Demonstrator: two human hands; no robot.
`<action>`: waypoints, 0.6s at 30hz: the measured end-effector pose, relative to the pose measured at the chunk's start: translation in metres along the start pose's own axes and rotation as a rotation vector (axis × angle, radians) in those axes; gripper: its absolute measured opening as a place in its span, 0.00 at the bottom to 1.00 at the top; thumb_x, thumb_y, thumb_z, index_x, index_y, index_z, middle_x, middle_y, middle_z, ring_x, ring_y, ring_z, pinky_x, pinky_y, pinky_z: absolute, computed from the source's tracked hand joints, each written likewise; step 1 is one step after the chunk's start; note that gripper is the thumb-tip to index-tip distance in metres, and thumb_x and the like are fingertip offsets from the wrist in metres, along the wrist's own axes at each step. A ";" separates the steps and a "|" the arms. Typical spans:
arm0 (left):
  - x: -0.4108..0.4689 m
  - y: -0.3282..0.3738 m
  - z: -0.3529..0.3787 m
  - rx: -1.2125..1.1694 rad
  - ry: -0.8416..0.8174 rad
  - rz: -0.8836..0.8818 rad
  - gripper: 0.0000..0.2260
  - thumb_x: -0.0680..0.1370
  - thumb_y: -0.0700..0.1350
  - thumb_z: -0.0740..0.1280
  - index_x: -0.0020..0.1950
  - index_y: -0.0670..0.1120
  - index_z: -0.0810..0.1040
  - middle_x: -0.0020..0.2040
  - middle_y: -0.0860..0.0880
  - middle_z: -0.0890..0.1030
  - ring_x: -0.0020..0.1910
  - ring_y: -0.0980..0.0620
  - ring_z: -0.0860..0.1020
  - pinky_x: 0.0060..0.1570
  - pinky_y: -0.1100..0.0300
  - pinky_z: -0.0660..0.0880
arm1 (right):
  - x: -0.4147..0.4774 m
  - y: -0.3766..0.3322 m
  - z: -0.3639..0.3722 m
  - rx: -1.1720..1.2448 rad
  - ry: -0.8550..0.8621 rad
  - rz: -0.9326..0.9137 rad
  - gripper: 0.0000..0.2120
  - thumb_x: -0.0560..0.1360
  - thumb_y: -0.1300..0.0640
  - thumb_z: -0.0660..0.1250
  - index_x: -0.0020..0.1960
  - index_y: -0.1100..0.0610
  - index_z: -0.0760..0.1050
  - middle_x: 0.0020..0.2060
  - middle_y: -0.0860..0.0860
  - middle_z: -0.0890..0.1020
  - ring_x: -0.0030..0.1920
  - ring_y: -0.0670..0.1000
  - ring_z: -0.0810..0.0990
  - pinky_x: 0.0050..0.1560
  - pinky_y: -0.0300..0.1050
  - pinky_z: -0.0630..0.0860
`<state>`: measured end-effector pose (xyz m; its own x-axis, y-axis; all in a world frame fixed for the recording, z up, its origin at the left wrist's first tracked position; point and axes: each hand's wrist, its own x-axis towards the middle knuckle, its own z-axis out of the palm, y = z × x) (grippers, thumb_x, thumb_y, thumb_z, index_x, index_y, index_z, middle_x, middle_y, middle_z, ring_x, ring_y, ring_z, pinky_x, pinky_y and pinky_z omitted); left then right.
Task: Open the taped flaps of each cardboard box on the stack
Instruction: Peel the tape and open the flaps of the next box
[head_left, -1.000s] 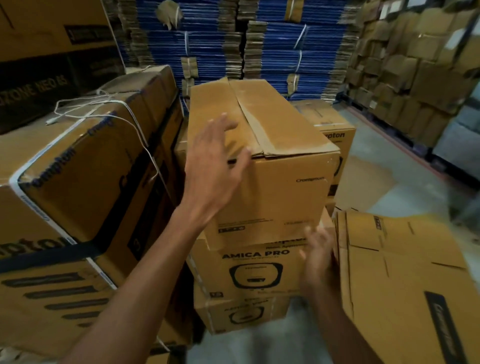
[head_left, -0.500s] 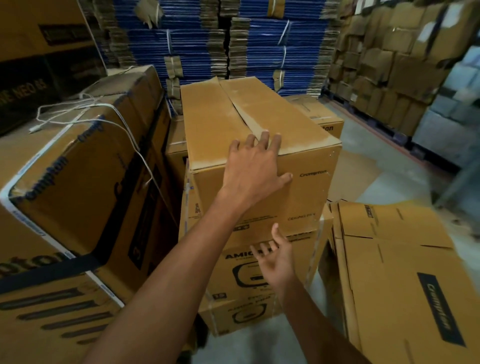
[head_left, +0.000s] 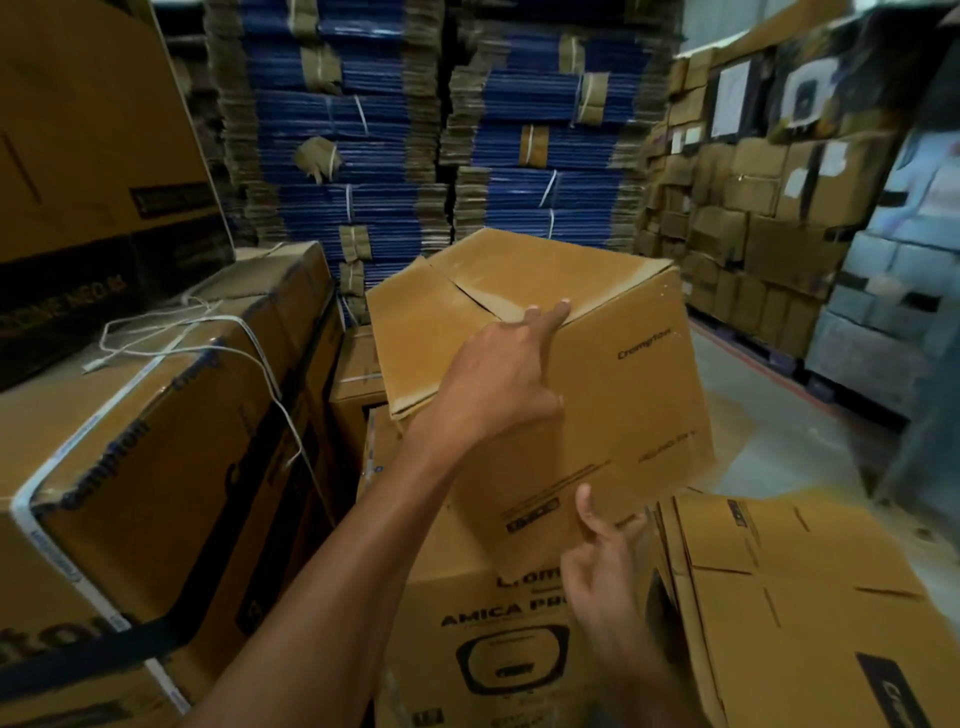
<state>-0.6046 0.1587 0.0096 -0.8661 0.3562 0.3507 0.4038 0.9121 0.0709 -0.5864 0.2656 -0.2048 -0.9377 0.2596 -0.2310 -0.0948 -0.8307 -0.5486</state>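
The top box (head_left: 597, 395) no longer sits square as it did half a second ago: it has tipped so that its right end is raised and its printed front face slants. The right hand (head_left: 602, 566), which then hung open below it, has come up to its lower edge. The box is on top of the AMICA PRO box (head_left: 457, 603), leaning with its lower near corner down towards that box's top. Its flaps (head_left: 467, 291) are still folded shut, one overlapping the other along a slanted seam. The left hand (head_left: 498, 379) lies flat against the upper front of the top box, fingers (head_left: 550, 314) stretched straight over the edge onto the near flap and curled round nothing. The right hand grips the bottom edge, thumb upright on the front face and fingers hooked underneath. The two hands are apart, one high and one low on the same face. Left of the AMICA PRO box stands a strapped carton (head_left: 156, 441) with a loose white cord (head_left: 171, 332) across its top. Just right of it lean flattened cartons (head_left: 810, 603). Behind it rise blue bundles (head_left: 363, 130) of folded board.
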 end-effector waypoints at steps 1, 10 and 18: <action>-0.001 -0.002 -0.005 -0.069 0.045 -0.032 0.44 0.75 0.52 0.76 0.83 0.59 0.51 0.80 0.49 0.64 0.68 0.46 0.74 0.68 0.48 0.71 | 0.000 -0.013 0.007 -0.025 -0.013 -0.075 0.34 0.70 0.62 0.75 0.68 0.41 0.65 0.64 0.53 0.79 0.64 0.59 0.79 0.64 0.67 0.75; -0.028 -0.034 0.045 -1.292 0.474 -0.228 0.37 0.75 0.44 0.76 0.80 0.59 0.63 0.68 0.57 0.77 0.65 0.55 0.78 0.64 0.45 0.77 | 0.014 -0.158 0.083 -0.871 -0.143 -0.696 0.38 0.69 0.60 0.79 0.70 0.41 0.63 0.59 0.39 0.75 0.57 0.48 0.77 0.59 0.58 0.77; -0.060 0.010 0.137 -1.966 0.705 -0.637 0.38 0.78 0.38 0.69 0.79 0.66 0.56 0.72 0.54 0.75 0.69 0.49 0.75 0.60 0.53 0.77 | 0.019 -0.183 0.156 -1.676 -0.442 -0.829 0.46 0.67 0.51 0.81 0.74 0.34 0.56 0.64 0.47 0.75 0.61 0.52 0.73 0.61 0.59 0.70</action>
<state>-0.5893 0.1740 -0.1382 -0.9330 -0.3553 0.0570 0.2848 -0.6325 0.7203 -0.6393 0.3456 0.0161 -0.8648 -0.0666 0.4977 -0.3777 0.7394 -0.5573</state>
